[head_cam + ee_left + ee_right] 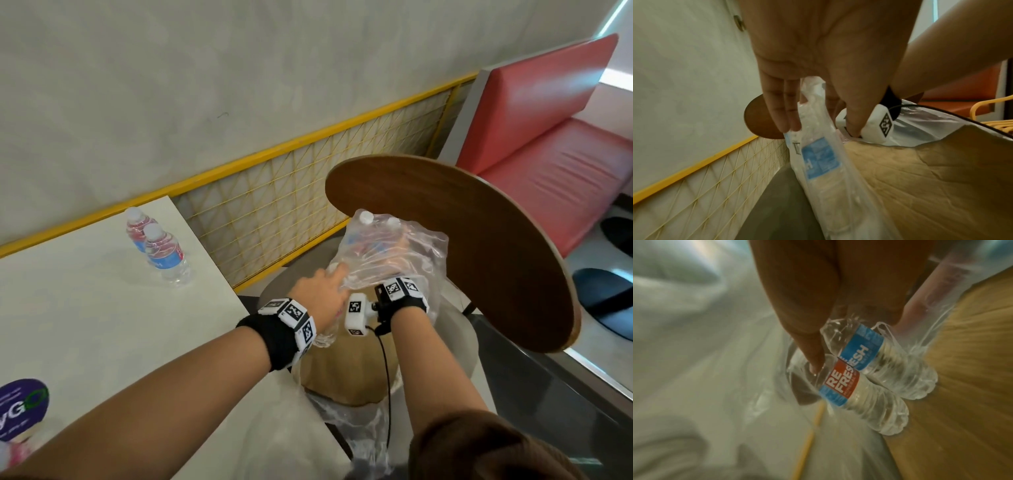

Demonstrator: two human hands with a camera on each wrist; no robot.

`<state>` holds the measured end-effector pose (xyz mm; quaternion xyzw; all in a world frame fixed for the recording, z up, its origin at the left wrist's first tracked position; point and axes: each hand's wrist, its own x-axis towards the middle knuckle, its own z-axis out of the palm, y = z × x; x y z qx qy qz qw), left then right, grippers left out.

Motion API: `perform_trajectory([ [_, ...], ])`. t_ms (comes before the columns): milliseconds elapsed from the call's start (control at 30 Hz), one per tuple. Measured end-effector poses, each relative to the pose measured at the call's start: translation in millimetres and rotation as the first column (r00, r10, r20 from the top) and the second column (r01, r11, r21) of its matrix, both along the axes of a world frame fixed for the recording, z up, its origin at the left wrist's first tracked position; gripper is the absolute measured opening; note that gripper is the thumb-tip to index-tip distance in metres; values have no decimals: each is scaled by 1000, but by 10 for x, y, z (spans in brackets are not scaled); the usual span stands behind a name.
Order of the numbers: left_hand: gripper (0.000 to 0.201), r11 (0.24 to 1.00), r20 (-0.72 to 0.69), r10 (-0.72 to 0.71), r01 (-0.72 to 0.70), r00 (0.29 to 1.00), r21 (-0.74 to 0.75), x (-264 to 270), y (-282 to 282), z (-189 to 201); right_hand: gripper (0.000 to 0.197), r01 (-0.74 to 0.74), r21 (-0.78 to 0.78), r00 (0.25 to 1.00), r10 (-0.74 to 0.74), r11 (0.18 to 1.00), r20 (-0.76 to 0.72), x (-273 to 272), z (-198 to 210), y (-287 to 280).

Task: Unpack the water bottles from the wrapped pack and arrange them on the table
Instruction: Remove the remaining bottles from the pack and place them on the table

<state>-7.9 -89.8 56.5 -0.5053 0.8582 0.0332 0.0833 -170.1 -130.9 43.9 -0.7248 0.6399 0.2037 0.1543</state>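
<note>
The wrapped pack of clear plastic with water bottles inside rests on a tan board beside the white table. My left hand grips a bottle through the wrap at the pack's left side, between fingers and thumb. My right hand is inside the wrap. In the right wrist view it holds the top of a blue-labelled bottle, its thumb touching a red-labelled bottle. Two bottles stand upright on the white table's far side.
A round wooden table overhangs the pack on the right, with a red bench behind it. A yellow mesh rail runs along the wall. Loose plastic wrap hangs below the board. A purple label lies at the table's near left.
</note>
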Motion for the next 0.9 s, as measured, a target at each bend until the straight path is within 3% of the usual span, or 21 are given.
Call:
perform_trajectory([
  [133,44,998,-93,30,-24,995,58,37,-85,-42,51,95,-41,993,-92,995,69,29,37,-73],
  [267,38,983,-305,148,-106,941,150,52,-154,-88,58,207,-16,946,-196,978,259,191,-93,99],
  [333,35,972,-377,210,-153,902,176,62,-170,-122,39,356,36,827,-332,934,453,328,-243,132],
  [367,34,967,-393,234,-170,889,191,76,-170,-151,31,381,9,771,-323,924,549,377,-272,177],
  [500,43,975,-332,190,-138,924,174,162,-149,-216,38,438,18,537,-278,899,797,368,-423,294],
  [700,56,950,-403,227,-110,887,292,232,-194,-94,51,218,-36,617,-109,975,779,256,-454,444],
  [767,56,956,-402,204,-93,892,280,240,-223,-61,55,190,-79,632,-60,979,773,242,-458,494],
  [900,58,961,-440,180,-60,880,272,253,-183,-94,51,236,-61,619,-102,970,779,208,-437,507],
])
